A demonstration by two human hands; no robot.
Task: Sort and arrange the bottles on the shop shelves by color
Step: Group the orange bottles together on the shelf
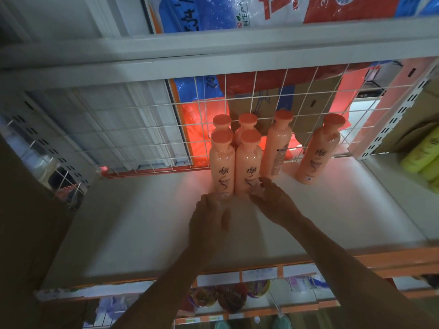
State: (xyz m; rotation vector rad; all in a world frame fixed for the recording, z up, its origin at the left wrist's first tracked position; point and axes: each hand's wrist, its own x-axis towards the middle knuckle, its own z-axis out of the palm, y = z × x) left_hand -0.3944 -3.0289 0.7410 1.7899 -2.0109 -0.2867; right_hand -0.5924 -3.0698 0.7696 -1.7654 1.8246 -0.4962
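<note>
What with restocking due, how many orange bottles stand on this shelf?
6: front pair, back pair, fifth bottle right of them, sixth bottle farther right. None seems hidden.

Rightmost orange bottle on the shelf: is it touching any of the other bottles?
No, the rightmost orange bottle stands alone, with bare shelf showing between it and the nearest bottle.
</note>
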